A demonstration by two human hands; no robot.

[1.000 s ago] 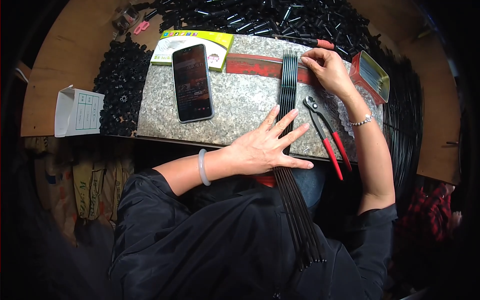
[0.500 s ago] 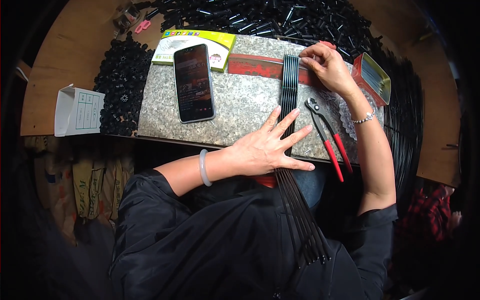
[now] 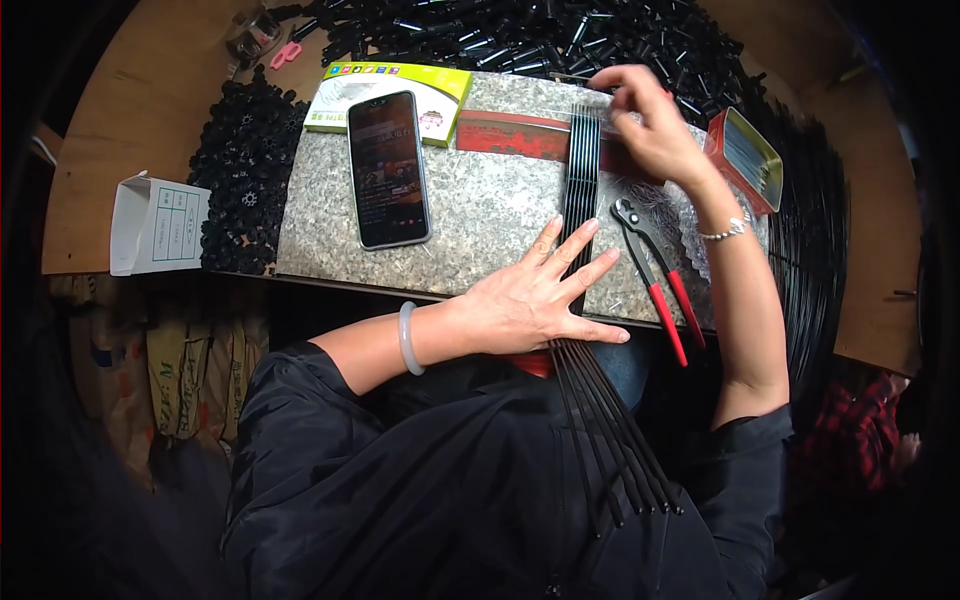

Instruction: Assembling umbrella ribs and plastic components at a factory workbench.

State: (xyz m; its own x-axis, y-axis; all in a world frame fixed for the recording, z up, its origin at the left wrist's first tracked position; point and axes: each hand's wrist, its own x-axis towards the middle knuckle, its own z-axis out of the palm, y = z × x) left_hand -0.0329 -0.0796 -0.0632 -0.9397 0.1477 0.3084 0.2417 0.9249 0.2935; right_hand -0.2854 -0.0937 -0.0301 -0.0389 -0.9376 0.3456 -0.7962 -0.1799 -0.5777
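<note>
A flat bundle of thin black rods [image 3: 583,160] lies side by side across the speckled stone slab [image 3: 478,210], its lower ends fanning out over my lap. My left hand [image 3: 535,300] rests flat on the rods with its fingers spread, pressing them near the slab's front edge. Beyond the upper end of the rods, to their right, my right hand [image 3: 655,125] is raised with bent fingers. Motion smears its fingertips, so anything between them is hidden. Under the rods runs a worn red metal bar [image 3: 510,138]. Red-handled pliers [image 3: 655,280] lie right of the rods.
A phone [image 3: 388,170] overlaps a green and white box [image 3: 440,90] at the left. Heaped black parts [image 3: 245,170] and black tubes [image 3: 480,40] border the slab. An open tin [image 3: 745,160] of thin wires stands at the right. A white carton [image 3: 155,225] stands far left.
My right hand has lifted away from the rods' upper end, moving slightly up. The rods' lower ends have shifted and fanned further right. My left hand stays put.
</note>
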